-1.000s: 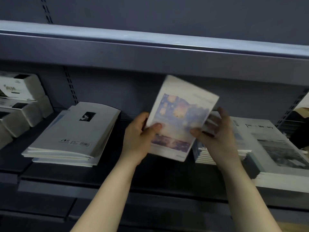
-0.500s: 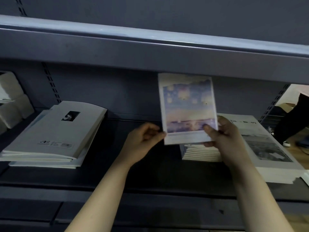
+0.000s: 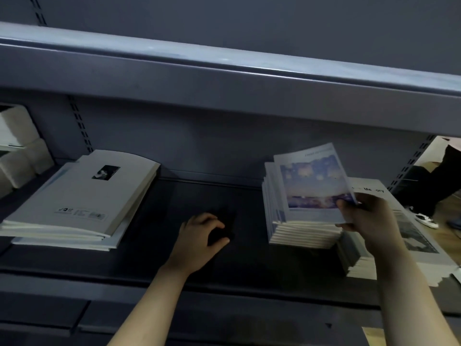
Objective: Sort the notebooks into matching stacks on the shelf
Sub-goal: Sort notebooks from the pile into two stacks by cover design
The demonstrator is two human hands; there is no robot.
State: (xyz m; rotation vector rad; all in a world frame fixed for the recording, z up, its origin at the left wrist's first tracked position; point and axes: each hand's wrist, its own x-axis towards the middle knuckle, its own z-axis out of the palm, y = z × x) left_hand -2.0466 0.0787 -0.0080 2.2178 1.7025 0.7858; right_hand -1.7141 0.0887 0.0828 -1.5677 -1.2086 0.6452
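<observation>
While pinched at its near right corner, notebook (image 3: 314, 181): sky-print cover with pale glowing spots, lying over matching stack (image 3: 301, 233), far edge bowed upward; whether fully down on the stack, cannot tell.
right hand (image 3: 369, 221): thumb on top of cover, fingers curled under near edge, tight on that corner.
left hand (image 3: 202, 236): fingers loosely curled, nothing held, low over bare dark board of shelf (image 3: 174, 196), left of matching stack; contact with board unclear.
matching stack: same-size notebooks, page edges facing near, mid-right on shelf.
grey stack (image 3: 82, 196): large grey notebooks, small dark photo on top cover, left end of shelf, well apart from left hand.
Memory stack (image 3: 414, 236): larger notebooks, grey photo cover, just right of matching stack, partly behind right hand.
white boxes (image 3: 17, 151): piled at far left edge.
upper shelf (image 3: 224, 78): grey metal lip across top.
shoe (image 3: 424, 218): on floor beyond right upright, dark trouser leg above.
</observation>
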